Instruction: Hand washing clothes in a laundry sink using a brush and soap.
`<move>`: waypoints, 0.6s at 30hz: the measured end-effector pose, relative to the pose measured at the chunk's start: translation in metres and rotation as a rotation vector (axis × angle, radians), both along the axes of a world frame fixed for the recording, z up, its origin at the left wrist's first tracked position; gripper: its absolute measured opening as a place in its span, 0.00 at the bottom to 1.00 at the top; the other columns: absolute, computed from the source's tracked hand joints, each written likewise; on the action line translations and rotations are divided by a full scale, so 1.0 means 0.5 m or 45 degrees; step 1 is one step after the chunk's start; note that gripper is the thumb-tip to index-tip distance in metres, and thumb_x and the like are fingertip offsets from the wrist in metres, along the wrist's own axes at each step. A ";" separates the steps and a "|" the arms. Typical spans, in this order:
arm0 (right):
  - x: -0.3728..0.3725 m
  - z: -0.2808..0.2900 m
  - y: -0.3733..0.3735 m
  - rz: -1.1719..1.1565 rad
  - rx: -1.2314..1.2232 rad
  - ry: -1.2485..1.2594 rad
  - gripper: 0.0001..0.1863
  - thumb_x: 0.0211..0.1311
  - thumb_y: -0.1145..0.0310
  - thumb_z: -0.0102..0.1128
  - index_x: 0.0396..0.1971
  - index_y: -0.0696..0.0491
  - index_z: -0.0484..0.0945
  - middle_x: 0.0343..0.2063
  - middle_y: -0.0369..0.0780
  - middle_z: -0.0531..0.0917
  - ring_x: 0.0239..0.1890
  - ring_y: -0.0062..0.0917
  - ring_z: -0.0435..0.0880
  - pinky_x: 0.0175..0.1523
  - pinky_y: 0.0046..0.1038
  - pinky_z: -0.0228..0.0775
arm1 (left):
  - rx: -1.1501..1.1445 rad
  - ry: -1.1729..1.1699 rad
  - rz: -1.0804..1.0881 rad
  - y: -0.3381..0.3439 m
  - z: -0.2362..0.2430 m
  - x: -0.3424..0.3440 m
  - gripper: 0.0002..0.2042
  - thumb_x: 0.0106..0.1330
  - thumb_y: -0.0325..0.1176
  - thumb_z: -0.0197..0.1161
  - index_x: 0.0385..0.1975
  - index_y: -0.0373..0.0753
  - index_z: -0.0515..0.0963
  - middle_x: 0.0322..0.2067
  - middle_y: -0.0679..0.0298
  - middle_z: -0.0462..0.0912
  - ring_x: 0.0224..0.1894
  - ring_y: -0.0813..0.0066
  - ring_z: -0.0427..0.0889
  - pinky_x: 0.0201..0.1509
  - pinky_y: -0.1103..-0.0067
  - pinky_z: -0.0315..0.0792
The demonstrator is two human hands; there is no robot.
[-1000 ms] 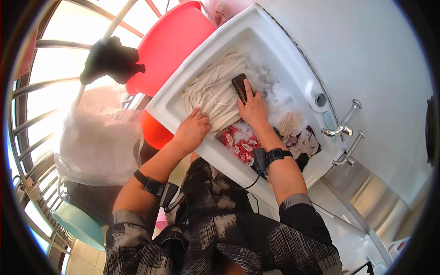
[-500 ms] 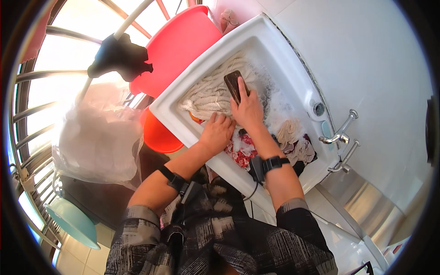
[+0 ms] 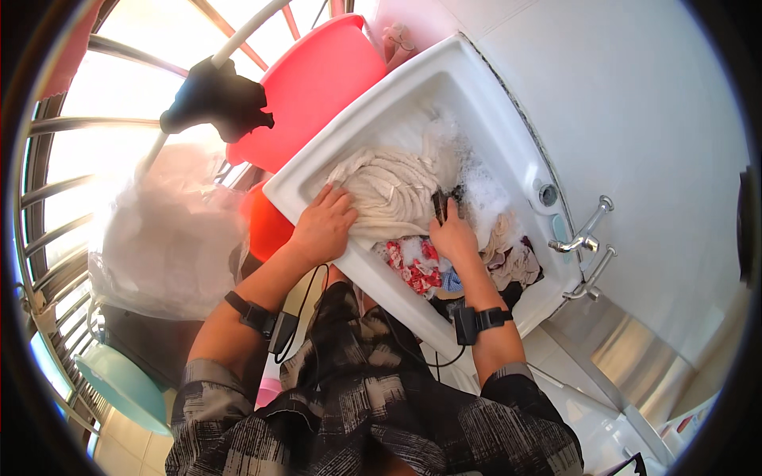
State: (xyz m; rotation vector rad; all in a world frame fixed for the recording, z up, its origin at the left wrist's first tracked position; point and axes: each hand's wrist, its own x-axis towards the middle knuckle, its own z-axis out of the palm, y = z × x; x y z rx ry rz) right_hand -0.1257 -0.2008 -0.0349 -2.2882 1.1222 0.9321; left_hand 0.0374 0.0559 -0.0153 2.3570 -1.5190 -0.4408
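Observation:
A cream ribbed cloth (image 3: 385, 189) lies bunched and wet in the white sink (image 3: 508, 119). My left hand (image 3: 324, 225) rests on its left edge beside the near rim, fingers stretched over the fabric. Right of the cloth, my right hand (image 3: 454, 236) grips a dark brown scrub brush (image 3: 440, 206), tilted on its side; its bristles cannot be made out. Below that hand lie a red and white patterned cloth (image 3: 414, 268), a bit of blue cloth (image 3: 451, 282) and beige garments (image 3: 516, 262). White suds (image 3: 480, 186) spread along the sink's right side.
A chrome tap (image 3: 586, 238) juts from the wall at the right, near the drain opening (image 3: 548, 194). Beyond the sink stands a pink tub (image 3: 317, 87), with an orange basin (image 3: 268, 222) below it. Plastic bags (image 3: 171, 238) and a pale green basin (image 3: 123, 389) are at left.
My right hand and the brush have come nearer, off the cloth's far part. The left hand has shifted left to the cloth's edge. The cloth is now gathered into a rounder heap.

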 end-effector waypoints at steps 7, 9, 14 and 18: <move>0.099 0.119 0.048 0.233 -0.130 -0.248 0.42 0.71 0.49 0.55 0.80 0.46 0.53 0.44 0.57 0.79 0.40 0.54 0.86 0.45 0.48 0.80 | 0.090 0.252 0.082 -0.077 -0.030 -0.048 0.22 0.54 0.31 0.67 0.51 0.38 0.80 0.53 0.58 0.80 0.58 0.61 0.76 0.72 0.61 0.65; 0.121 0.148 0.028 0.265 -0.244 -0.313 0.41 0.71 0.49 0.55 0.80 0.43 0.54 0.42 0.54 0.78 0.37 0.51 0.86 0.43 0.48 0.80 | 0.153 0.200 0.025 -0.075 -0.043 -0.046 0.19 0.53 0.32 0.67 0.47 0.39 0.83 0.51 0.58 0.80 0.55 0.60 0.77 0.68 0.62 0.66; 0.147 0.015 -0.071 0.279 -0.294 -0.543 0.40 0.71 0.48 0.54 0.80 0.37 0.52 0.45 0.54 0.79 0.41 0.51 0.86 0.44 0.48 0.81 | -0.214 0.106 -0.248 -0.074 -0.039 -0.025 0.15 0.52 0.35 0.66 0.40 0.40 0.85 0.42 0.62 0.80 0.53 0.62 0.77 0.64 0.65 0.68; 0.107 -0.034 -0.118 0.060 -0.219 -0.159 0.44 0.71 0.47 0.52 0.82 0.39 0.45 0.52 0.58 0.79 0.48 0.53 0.86 0.50 0.48 0.80 | -0.057 0.253 -0.384 -0.040 -0.031 -0.017 0.17 0.50 0.39 0.66 0.39 0.39 0.84 0.40 0.60 0.77 0.49 0.62 0.78 0.61 0.66 0.71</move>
